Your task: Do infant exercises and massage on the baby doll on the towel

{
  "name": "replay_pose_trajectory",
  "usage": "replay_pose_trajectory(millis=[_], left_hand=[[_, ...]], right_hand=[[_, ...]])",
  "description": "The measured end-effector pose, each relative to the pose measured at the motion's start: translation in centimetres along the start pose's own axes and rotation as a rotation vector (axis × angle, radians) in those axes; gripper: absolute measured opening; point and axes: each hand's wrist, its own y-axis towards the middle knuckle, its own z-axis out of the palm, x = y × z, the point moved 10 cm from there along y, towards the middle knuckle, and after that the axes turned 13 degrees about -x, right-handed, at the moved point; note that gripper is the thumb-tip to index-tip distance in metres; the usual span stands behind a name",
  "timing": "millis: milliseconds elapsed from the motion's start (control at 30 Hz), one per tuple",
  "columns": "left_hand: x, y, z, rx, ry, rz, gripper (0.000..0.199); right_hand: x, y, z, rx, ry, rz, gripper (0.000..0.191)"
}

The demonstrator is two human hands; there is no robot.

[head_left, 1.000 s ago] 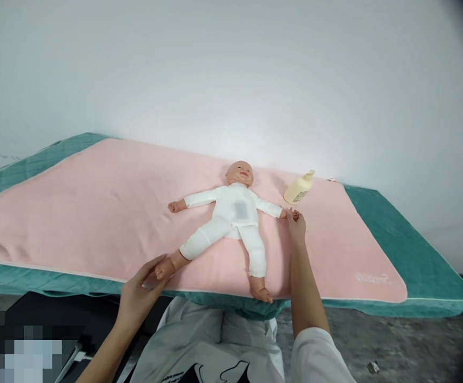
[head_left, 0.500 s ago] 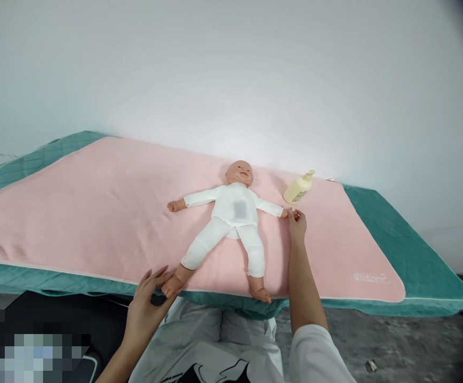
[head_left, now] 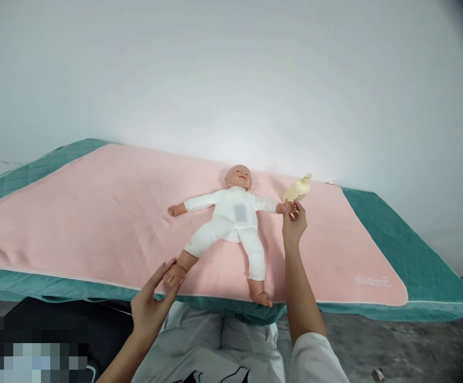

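A baby doll (head_left: 235, 210) in a white cloth body lies on its back on a pink mat (head_left: 95, 213), head toward the wall and limbs spread. My left hand (head_left: 151, 300) is closed around the doll's foot (head_left: 174, 274) at the near left, thumb on one side and fingers on the other. My right hand (head_left: 295, 223) grips the doll's hand (head_left: 289, 206) on the right, with thumb and fingers pinched about it. Just behind that hand stands a pale yellow pump bottle (head_left: 297, 188), its lower part partly covered by the doll's hand and my fingers.
Under the mat is a green quilted cover (head_left: 398, 239), showing at both ends and along the near edge. A white wall (head_left: 231, 80) rises behind. At the lower left sits a black object (head_left: 64, 319) beside a blurred-out patch.
My left hand has closed onto the doll's foot and raised it slightly. My right hand has lifted the doll's hand a little, up toward the bottle.
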Motion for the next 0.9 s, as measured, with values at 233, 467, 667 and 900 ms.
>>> replay_pose_trajectory(millis=[233,467,667,900], left_hand=[[-3.9,1.9,4.3,0.029,-0.195,-0.01,0.048],[-8.5,4.3,6.6,0.098,-0.172,0.064,0.049],[-11.5,5.6,8.3,0.14,-0.083,0.166,0.042],[-11.8,5.6,9.8,0.143,-0.099,0.191,0.042]], right_hand=[[6.3,-4.9,2.4,0.151,-0.073,-0.495,0.03],[8.5,-9.7,4.6,0.315,-0.17,-0.869,0.027],[8.4,-11.6,5.5,0.393,-0.195,-0.961,0.027],[7.9,-11.9,5.5,0.398,-0.194,-0.98,0.028]])
